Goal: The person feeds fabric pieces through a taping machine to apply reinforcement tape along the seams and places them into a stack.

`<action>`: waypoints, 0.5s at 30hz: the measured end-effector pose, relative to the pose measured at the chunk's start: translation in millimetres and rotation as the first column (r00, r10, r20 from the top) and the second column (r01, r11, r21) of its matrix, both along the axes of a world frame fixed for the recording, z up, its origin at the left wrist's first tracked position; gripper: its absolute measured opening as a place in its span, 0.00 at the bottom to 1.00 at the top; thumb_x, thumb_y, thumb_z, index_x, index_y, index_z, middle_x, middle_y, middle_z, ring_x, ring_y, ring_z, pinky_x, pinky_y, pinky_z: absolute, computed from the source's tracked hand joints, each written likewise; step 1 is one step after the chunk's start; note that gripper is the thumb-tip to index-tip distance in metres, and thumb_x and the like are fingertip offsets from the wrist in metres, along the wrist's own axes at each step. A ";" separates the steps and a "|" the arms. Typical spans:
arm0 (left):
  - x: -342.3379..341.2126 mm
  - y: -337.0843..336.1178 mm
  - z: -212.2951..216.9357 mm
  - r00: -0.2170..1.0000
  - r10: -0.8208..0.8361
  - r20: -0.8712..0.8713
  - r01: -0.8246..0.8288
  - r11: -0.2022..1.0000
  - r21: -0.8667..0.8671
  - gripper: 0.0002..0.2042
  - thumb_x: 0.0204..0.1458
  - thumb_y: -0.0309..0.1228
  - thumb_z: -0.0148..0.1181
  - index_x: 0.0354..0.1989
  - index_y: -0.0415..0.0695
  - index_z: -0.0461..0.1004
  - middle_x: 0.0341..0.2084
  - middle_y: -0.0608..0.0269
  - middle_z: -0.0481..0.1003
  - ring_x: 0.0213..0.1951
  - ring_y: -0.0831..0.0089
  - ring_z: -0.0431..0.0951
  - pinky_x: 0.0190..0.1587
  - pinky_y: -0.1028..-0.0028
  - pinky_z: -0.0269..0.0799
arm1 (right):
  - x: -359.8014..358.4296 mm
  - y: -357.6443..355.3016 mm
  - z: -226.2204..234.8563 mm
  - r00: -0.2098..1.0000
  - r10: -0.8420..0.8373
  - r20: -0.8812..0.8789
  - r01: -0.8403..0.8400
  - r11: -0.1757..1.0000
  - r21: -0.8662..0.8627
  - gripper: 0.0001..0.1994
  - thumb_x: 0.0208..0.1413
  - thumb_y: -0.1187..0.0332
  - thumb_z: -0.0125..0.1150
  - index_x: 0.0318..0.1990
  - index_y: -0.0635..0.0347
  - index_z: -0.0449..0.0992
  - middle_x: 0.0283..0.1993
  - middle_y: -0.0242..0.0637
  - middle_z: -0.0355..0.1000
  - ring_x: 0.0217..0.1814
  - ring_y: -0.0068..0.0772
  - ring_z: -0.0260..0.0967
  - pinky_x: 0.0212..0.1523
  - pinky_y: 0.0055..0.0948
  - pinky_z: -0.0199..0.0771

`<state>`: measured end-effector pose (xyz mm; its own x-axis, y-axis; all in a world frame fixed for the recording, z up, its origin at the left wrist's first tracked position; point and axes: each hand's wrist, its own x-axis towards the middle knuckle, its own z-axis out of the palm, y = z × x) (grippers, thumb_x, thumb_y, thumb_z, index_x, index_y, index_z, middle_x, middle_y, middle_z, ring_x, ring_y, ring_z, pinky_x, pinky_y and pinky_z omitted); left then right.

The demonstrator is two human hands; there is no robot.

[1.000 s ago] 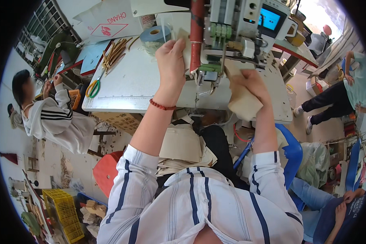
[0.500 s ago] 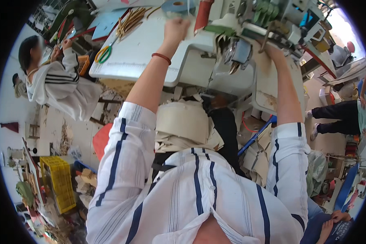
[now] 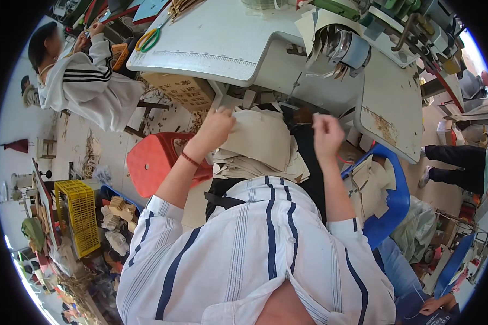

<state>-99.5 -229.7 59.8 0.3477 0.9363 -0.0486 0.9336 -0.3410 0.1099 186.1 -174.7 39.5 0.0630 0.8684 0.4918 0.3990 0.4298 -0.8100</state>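
Observation:
A stack of flat beige cut pieces (image 3: 257, 138) lies across my lap. My left hand (image 3: 217, 130), with a reddish band at the wrist, is at the stack's left far corner. Its fingers are curled together, and anything they hold is hidden. Just right of the stack, over the dark-clad leg, my right hand (image 3: 328, 136) hangs in the air, slightly blurred. Its fingers are curled in and nothing shows in them. Beyond my hands, beige pieces (image 3: 322, 40) hang by a sewing machine (image 3: 353, 50) at the table's cutout.
Green-and-orange-handled scissors (image 3: 148, 40) lie on the white table (image 3: 211, 38). A red stool (image 3: 153, 165) stands at left, and a blue chair (image 3: 390, 211) with beige pieces at right. A cardboard box (image 3: 181, 89) sits under the table. A person (image 3: 87, 81) works at far left.
Both hands have come back from the table and machine to either side of the stack on my lap. The view has shifted, showing more of the stool and chair.

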 end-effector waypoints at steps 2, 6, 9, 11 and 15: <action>-9.2 -10.8 -24.0 0.988 0.034 0.151 -0.042 0.998 0.048 0.14 0.35 0.25 0.61 0.34 0.37 0.69 0.34 0.56 0.68 0.41 0.57 0.65 0.44 0.64 0.62 | -17.2 -15.5 -3.7 0.976 0.190 0.111 -0.181 0.980 -0.082 0.04 0.46 0.72 0.59 0.26 0.62 0.71 0.23 0.38 0.68 0.22 0.31 0.66 0.25 0.24 0.65; -11.4 -8.7 -22.2 0.959 -0.036 0.281 -0.007 0.989 0.149 0.14 0.37 0.25 0.59 0.35 0.38 0.68 0.34 0.56 0.68 0.41 0.56 0.65 0.44 0.64 0.62 | -37.8 -27.5 -23.9 0.837 0.368 0.405 -0.311 0.929 -0.200 0.16 0.44 0.67 0.60 0.41 0.62 0.69 0.41 0.44 0.68 0.43 0.42 0.67 0.41 0.34 0.68; -11.0 2.4 -13.8 0.947 -0.006 0.322 -0.001 1.000 0.022 0.12 0.39 0.26 0.57 0.34 0.40 0.69 0.33 0.55 0.69 0.40 0.57 0.66 0.43 0.65 0.62 | -36.3 -35.7 -37.0 0.723 0.537 0.434 -0.384 0.835 -0.393 0.25 0.42 0.63 0.60 0.50 0.62 0.63 0.53 0.46 0.61 0.55 0.47 0.58 0.53 0.36 0.61; -2.6 -3.8 -2.9 0.999 0.027 0.024 -0.028 0.998 0.053 0.08 0.40 0.27 0.53 0.30 0.41 0.69 0.29 0.56 0.69 0.41 0.59 0.67 0.43 0.63 0.61 | -33.1 -36.6 -40.7 0.666 0.568 0.484 -0.423 0.821 -0.383 0.26 0.43 0.63 0.60 0.50 0.64 0.63 0.53 0.46 0.62 0.55 0.46 0.59 0.53 0.35 0.61; 25.1 -8.5 49.7 0.967 -0.243 -0.071 0.252 0.951 0.178 0.03 0.39 0.28 0.54 0.22 0.43 0.71 0.22 0.58 0.69 0.34 0.61 0.68 0.40 0.64 0.61 | -51.6 -40.4 17.1 0.755 0.459 0.468 -0.471 0.876 -0.100 0.29 0.37 0.62 0.66 0.49 0.63 0.64 0.52 0.45 0.63 0.55 0.48 0.58 0.53 0.36 0.60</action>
